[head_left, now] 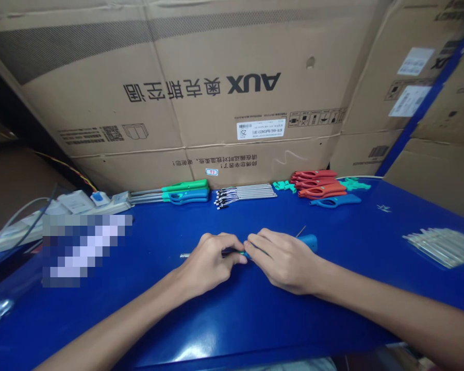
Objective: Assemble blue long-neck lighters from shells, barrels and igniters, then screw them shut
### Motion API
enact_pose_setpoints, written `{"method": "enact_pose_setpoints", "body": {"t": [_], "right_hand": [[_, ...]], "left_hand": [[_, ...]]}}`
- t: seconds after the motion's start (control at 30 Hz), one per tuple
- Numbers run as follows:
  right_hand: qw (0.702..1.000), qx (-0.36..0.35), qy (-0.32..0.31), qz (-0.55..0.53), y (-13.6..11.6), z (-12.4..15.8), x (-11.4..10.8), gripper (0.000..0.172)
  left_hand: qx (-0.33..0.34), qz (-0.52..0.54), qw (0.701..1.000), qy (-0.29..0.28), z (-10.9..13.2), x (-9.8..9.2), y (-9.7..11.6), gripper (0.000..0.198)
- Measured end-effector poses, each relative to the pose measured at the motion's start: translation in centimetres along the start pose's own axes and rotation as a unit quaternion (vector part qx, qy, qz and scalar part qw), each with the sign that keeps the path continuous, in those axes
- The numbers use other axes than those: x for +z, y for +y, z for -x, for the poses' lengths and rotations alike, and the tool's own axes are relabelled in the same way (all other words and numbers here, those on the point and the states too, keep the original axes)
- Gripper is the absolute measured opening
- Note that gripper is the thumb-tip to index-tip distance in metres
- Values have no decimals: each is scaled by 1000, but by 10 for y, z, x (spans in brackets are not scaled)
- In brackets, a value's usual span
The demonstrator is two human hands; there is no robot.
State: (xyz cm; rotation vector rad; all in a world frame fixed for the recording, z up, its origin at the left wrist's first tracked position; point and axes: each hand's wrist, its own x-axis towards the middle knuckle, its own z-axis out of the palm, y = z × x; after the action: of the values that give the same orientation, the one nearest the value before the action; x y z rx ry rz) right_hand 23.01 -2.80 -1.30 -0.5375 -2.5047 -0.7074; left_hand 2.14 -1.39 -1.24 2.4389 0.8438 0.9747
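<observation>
Head view: blue handle point(310, 242) protrudes from right hand point(284, 257).

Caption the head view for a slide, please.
Left hand grips a silver-tipped rod; right hand holds a blue handle.

Upside-down "AUX" on the cardboard point(216, 46) — its white label point(261, 129) reading "KFR-46G".

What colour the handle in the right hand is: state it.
The handle is blue, seen best in the head view.
</observation>
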Motion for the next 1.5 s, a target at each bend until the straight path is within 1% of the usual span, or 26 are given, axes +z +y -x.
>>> {"method": "enact_pose_setpoints", "body": {"t": [0.03, 0.07, 0.1, 0.13, 0.17, 0.23, 0.3, 0.33, 0.4, 0.5, 0.63, 0.83, 0.97, 1.03, 1.1, 1.17, 1.23, 1.3, 1.33, 1.4, 1.5], "right_hand": [[1000, 5, 0, -9, 2, 1, 1, 28], [1000, 9, 2, -16, 5, 2, 1, 27], [1000, 11, 7, -20, 7, 3, 2, 25], [1000, 12, 14, -23, 8, 3, 2, 24], [999, 11, 22, -25, 9, 2, 3, 24], [999, 5, 32, -26, 10, 1, 2, 22], [999, 1, 37, -23, 8, 0, 1, 21], [999, 1, 37, -18, 8, -1, 0, 21], [999, -1, 40, -5, 6, -3, -1, 21], [999, 3, 47, 4, 5, -5, -3, 22], [998, 12, 50, -24, 4, -7, -4, 20], [993, 58, 44, -90, 2, -5, -1, 19], [990, 69, 46, -112, 5, -3, 3, 19], [991, 71, 37, -111, 6, -3, 3, 20], [991, 81, 21, -101, 8, -4, 2, 22], [992, 96, 6, -84, 12, -4, 1, 28], [991, 112, -16, -68, 18, -2, -1, 36], [987, 140, -48, -61, 27, 2, -1, 40], [983, 161, -64, -62, 33, 4, -1, 38], [974, 199, -81, -76, 44, 9, 0, 28], [962, 230, -72, -127, 55, 15, 2, 16]], "left_hand": [[-16, -27, 999, -24, -2, -5, 2, 9], [-20, -53, 997, -44, -4, -10, 4, 12], [-22, -91, 993, -77, -6, -15, 7, 19], [-10, -141, 984, -107, -7, -20, 10, 23], [1, -192, 971, -142, -9, -25, 13, 23], [4, -255, 945, -206, -11, -31, 18, 21], [1, -287, 928, -238, -11, -33, 22, 28], [-2, -295, 924, -243, -12, -32, 23, 29], [-11, -299, 924, -239, -12, -28, 22, 27], [-36, -276, 937, -213, -10, -20, 19, 22], [-60, -249, 951, -176, -8, -12, 18, 17], [-53, -263, 948, -174, -8, -11, 23, 17], [-35, -284, 941, -182, -9, -14, 23, 20], [-32, -296, 936, -187, -10, -17, 23, 23], [-31, -302, 934, -189, -9, -19, 22, 26], [-31, -305, 933, -188, -9, -22, 20, 25], [-32, -310, 933, -181, -9, -25, 14, 23], [-37, -317, 933, -167, -10, -29, 6, 20], [-41, -318, 933, -162, -10, -32, 1, 19], [-54, -318, 936, -143, -11, -38, -10, 15], [-62, -331, 933, -124, -12, -46, -23, 15]]}}
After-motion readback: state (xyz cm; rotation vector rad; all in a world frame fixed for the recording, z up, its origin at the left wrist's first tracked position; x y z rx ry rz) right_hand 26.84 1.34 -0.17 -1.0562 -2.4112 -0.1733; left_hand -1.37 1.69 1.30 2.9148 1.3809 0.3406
